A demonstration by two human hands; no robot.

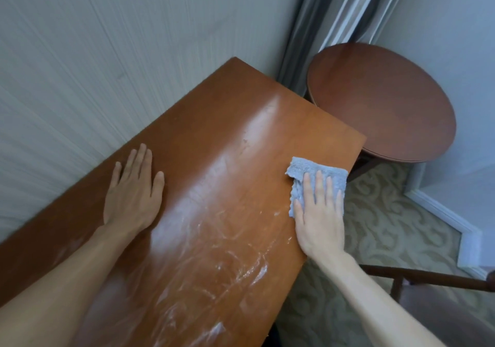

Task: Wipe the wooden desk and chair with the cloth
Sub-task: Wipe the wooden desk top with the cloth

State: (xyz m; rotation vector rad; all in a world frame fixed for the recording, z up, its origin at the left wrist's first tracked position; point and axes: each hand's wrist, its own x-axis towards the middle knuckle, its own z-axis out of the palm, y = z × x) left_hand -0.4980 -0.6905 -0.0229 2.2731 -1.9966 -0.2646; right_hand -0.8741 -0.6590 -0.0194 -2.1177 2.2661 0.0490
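The wooden desk [214, 132] runs diagonally from the lower left to the upper middle, its reddish-brown top glossy with wet smear marks near me. My right hand [320, 218] lies flat, palm down, on a grey-blue cloth [310, 171] pressed to the desk's right edge; the cloth shows beyond my fingertips and thumb. My left hand [134, 188] rests flat on the desk top near the wall, fingers spread, holding nothing. A dark wooden chair [434, 282] shows partly at the lower right, below my right forearm.
A round wooden side table [383, 100] stands just past the desk's far right corner. Grey curtains [329, 20] hang behind it. A pale wall [93, 52] borders the desk's left side. Patterned carpet [388, 226] and a white baseboard [442, 212] lie to the right.
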